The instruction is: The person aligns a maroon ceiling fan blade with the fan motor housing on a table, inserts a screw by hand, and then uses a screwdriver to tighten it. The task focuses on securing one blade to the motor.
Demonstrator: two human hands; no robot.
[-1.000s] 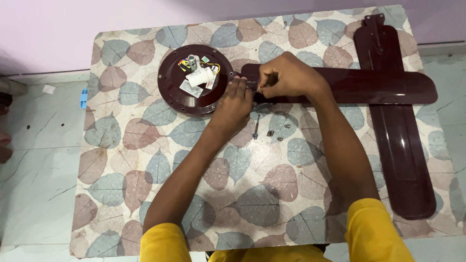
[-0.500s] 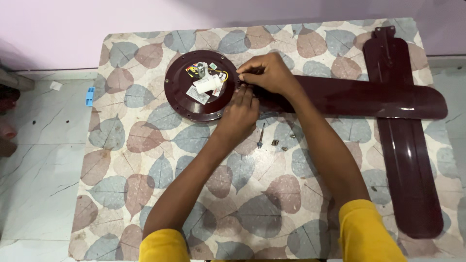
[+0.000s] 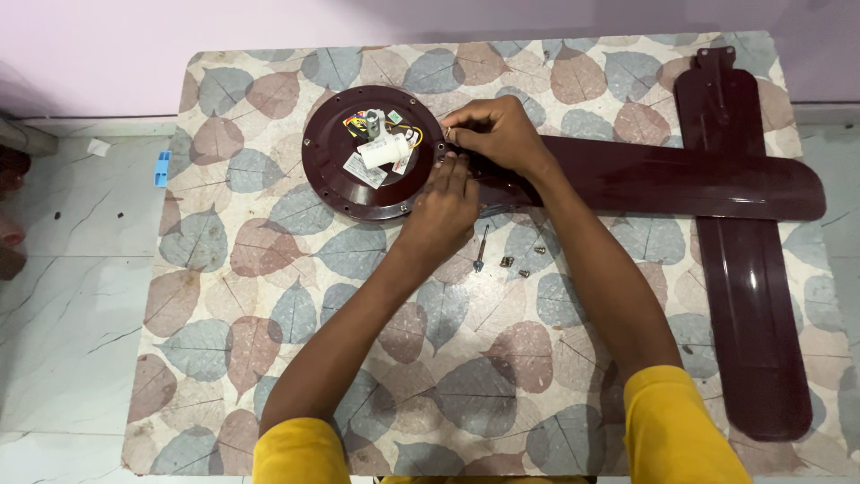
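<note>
Resting on leaf-patterned tabletop (image 3: 224, 296): maroon fan motor housing (image 3: 340, 179), likely heavy and rigid, beside stiff fan blade (image 3: 681, 184); left hand (image 3: 441, 213) and right hand (image 3: 497, 134) pinching blade root at housing rim.

Soft, even indoor light; sharp centre, mild stretch at the edges

Where the left hand (image 3: 445, 208) and right hand (image 3: 497, 134) meet, the picture is crisp and evenly lit, with only faint, short shadows under the fingers and forearms. Beside them the dark round fan motor plate (image 3: 372, 152) carries a dull sheen, and the maroon blade (image 3: 681, 184) running away from the right hand shows a pale streak of glare. Far from the hands, the wall darkens at the upper corners, and the tabletop (image 3: 224, 296) edges bow slightly.
</note>
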